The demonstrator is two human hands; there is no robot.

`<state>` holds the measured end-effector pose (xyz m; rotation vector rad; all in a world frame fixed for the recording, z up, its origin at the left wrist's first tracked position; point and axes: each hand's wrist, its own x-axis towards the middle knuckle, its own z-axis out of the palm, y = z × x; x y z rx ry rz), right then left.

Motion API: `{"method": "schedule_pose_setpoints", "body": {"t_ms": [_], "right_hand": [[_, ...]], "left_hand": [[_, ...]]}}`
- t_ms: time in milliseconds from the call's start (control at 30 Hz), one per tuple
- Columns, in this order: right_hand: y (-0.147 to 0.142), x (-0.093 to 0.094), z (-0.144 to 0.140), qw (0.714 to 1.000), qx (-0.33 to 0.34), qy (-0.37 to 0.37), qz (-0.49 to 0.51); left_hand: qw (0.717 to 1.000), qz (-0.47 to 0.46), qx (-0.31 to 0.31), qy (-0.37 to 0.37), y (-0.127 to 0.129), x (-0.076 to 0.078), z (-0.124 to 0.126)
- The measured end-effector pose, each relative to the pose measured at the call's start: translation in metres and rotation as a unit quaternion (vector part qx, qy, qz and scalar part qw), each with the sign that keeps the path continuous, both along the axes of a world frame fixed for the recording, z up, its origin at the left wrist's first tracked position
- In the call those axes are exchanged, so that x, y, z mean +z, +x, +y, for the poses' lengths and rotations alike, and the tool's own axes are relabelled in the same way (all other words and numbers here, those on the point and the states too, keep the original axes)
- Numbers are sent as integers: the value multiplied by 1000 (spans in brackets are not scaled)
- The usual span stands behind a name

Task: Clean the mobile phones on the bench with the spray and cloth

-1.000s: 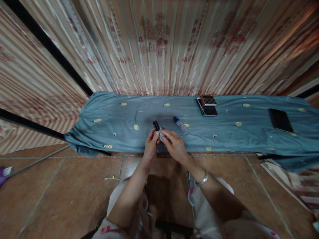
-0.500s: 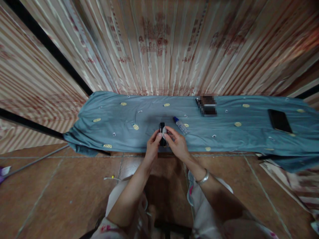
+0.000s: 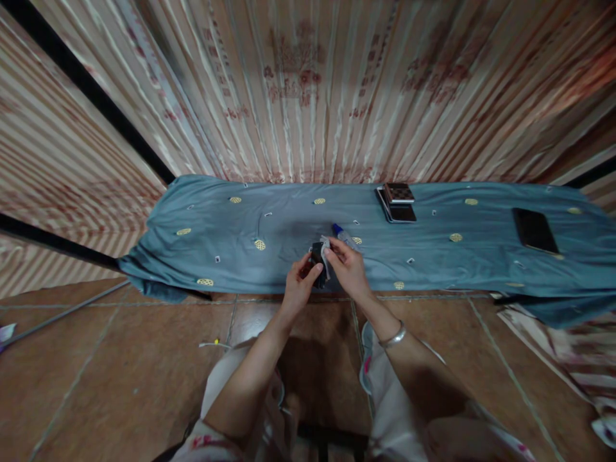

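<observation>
In the head view, my left hand point(image 3: 299, 282) is closed around a small, dark, glossy, flat object point(image 3: 317, 253), whose kind I cannot make out. It is held tilted above the front part of the cloth-covered surface. My right hand point(image 3: 351, 269) pinches a thin grey cloth point(image 3: 326, 246) against the right side of that object. Just behind my right fingers lies a clear bottle with a blue cap point(image 3: 337, 228); the hand partly covers its body.
A blue-green sheet point(image 3: 289, 224) with yellow prints covers the long surface. Toward the back, a brown checkered case point(image 3: 399, 192) rests on a dark flat device point(image 3: 403, 213). A black tablet-like slab point(image 3: 535, 230) lies at the right. Striped curtains point(image 3: 298, 128) hang behind.
The dark object has turned from nearly edge-on to tilted, showing more of its face. My right hand and the grey cloth have moved slightly right, and more of the cloth shows.
</observation>
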<state>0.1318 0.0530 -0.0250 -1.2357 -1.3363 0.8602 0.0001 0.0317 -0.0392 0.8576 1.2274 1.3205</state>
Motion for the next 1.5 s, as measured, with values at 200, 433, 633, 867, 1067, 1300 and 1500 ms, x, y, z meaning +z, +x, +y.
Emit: {"method": "schedule_pose_setpoints", "body": {"t_ms": [200, 433, 633, 867, 1067, 1300, 1500], "right_hand": [[-2, 1, -1, 1000, 13, 1, 1], [-12, -2, -8, 999, 34, -2, 2], [-6, -3, -6, 1000, 20, -3, -11], [5, 0, 0, 999, 9, -27, 28], [13, 11, -3, 999, 26, -26, 40], [21, 9, 0, 995, 41, -44, 80], [17, 2, 3, 986, 38, -93, 134]], "left_hand": [[1000, 9, -3, 12, -2, 0, 1], [999, -42, -11, -1, -6, 3, 5], [999, -36, -28, -3, -3, 4, 3], [999, 4, -35, 15, -2, 5, 2], [997, -3, -69, 15, -2, 10, 1], [990, -48, -132, -18, -2, 13, -3], [977, -133, -157, -58, 4, 13, -5]]}}
